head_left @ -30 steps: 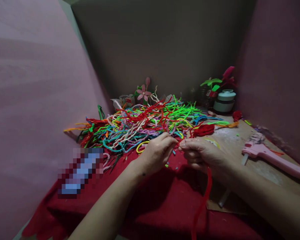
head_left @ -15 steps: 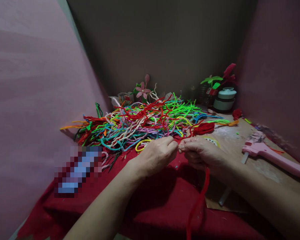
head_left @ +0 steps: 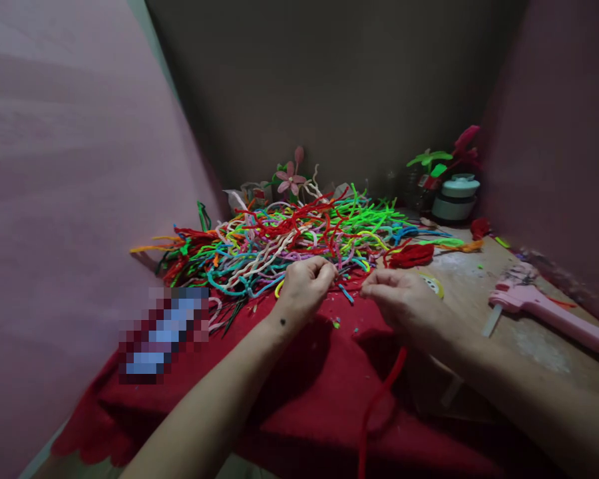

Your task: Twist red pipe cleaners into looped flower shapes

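My left hand (head_left: 307, 286) is closed with the fingertips pinched, over the near edge of a pile of coloured pipe cleaners (head_left: 279, 246). What it pinches, if anything, is too small to make out. My right hand (head_left: 402, 296) is closed too, thumb against fingers, a short gap to the right of the left one. From under it a red pipe cleaner (head_left: 392, 376) hangs down past the front of the table. Its upper end is hidden by the hand. A short blue pipe cleaner piece (head_left: 347, 293) lies between the hands on the red cloth (head_left: 299, 412).
A pink glue gun (head_left: 544, 306) lies on a brown board (head_left: 539, 346) at right, near a yellow-rimmed roll (head_left: 434, 285). Behind stand a lidded jar (head_left: 456, 199) and a pink pipe cleaner flower (head_left: 290, 178). A red bundle (head_left: 412, 255) lies beyond my right hand. A blurred-out object (head_left: 167, 332) lies left.
My hands were together and have moved apart, the left going left. The hanging red pipe cleaner has swung slightly left. The view has shifted a little.
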A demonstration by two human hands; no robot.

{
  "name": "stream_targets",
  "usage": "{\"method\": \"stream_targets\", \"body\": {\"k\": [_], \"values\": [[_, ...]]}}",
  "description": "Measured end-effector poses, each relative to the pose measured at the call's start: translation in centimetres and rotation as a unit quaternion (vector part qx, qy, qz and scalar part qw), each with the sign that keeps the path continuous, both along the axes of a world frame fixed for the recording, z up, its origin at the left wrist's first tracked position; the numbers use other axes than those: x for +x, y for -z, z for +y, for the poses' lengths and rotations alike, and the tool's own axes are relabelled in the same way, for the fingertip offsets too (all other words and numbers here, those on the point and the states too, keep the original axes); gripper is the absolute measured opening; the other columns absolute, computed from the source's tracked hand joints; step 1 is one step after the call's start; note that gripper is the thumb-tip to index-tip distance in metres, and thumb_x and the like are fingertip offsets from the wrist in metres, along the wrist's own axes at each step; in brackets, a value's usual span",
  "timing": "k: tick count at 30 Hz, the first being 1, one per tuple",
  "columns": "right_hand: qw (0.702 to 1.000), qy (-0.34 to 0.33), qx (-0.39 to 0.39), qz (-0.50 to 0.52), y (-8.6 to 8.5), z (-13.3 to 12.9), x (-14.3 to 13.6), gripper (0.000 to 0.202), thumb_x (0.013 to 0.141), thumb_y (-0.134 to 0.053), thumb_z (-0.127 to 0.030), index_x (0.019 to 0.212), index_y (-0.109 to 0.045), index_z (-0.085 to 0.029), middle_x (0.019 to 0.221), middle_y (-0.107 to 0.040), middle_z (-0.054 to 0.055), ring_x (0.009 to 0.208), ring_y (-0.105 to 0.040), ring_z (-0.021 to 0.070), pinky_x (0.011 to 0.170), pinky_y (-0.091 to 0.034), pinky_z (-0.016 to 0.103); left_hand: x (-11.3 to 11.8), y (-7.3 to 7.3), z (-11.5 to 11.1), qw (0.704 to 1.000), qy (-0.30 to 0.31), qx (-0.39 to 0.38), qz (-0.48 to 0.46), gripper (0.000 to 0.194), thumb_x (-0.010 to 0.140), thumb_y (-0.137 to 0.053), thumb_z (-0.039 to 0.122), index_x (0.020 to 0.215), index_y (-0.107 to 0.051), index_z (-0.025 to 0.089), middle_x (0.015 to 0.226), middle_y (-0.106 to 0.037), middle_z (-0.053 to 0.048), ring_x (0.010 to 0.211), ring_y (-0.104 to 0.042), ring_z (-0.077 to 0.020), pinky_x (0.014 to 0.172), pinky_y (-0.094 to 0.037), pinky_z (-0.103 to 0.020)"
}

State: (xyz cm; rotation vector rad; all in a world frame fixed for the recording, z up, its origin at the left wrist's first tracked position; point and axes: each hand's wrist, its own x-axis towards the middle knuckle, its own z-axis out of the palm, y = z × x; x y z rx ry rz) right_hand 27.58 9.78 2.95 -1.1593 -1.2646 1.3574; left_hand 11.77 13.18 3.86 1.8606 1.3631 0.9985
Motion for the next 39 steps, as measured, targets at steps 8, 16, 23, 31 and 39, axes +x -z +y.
{"method": "stream_targets", "body": {"k": [8,16,23,31,39], "values": [[1.0,-0.008,0.02,-0.014,-0.2,0.2,0.2,0.022,0.07,-0.057,-0.028,0.055,-0.044,-0.018,0.042,-0.033,-0.008,0.037,-0.025,0.0045,0.037,-0.015,0.02,0.0,-0.1,-0.9,0.957,0.18,0.21,0.087,0.015,0.082,-0.047,0.02,0.081,-0.062,0.016,0.077,-0.061,-0.004,0.072,-0.056,-0.0113,0.068,-0.043,-0.021],[0.967,0.022,0.163,-0.192,0.4,0.0,-0.1,0.023,0.075,-0.051,-0.022,0.053,-0.043,-0.018,0.051,-0.038,-0.004,0.05,-0.034,0.009,0.048,-0.026,0.023,0.9,0.9,-1.4,0.951,0.112,0.233,0.17,0.013,0.075,-0.046,0.012,0.072,-0.059,0.014,0.063,-0.061,-0.003,0.057,-0.055,-0.0101,0.059,-0.043,-0.021],[0.975,0.012,0.151,-0.165,0.0,-0.8,-0.4,0.018,0.077,-0.05,-0.024,0.059,-0.05,-0.018,0.052,-0.039,-0.004,0.049,-0.034,0.0087,0.047,-0.027,0.023,1.0,0.2,-1.5,0.997,0.051,0.057,0.024,0.016,0.079,-0.04,0.018,0.076,-0.055,0.014,0.056,-0.059,-0.001,0.045,-0.055,-0.0106,0.048,-0.044,-0.021],[0.984,0.015,0.138,-0.115,0.3,-0.5,-0.3,0.021,0.077,-0.05,-0.027,0.059,-0.046,-0.017,0.049,-0.036,-0.006,0.045,-0.029,0.0069,0.043,-0.025,0.021,0.0,-0.5,-1.4,0.98,0.145,0.128,0.046,0.015,0.08,-0.048,0.017,0.079,-0.063,0.013,0.058,-0.061,-0.001,0.046,-0.055,-0.007,0.049,-0.044,-0.017],[0.947,0.015,0.214,-0.238,0.4,-0.6,-0.3,0.019,0.078,-0.048,-0.022,0.06,-0.05,-0.017,0.052,-0.041,-0.004,0.051,-0.037,0.0092,0.05,-0.029,0.023,0.4,-0.2,-1.9,0.982,0.135,0.09,0.1,0.016,0.076,-0.047,0.014,0.075,-0.064,0.012,0.054,-0.062,0.0,0.045,-0.056,-0.0075,0.047,-0.042,-0.016]]}}
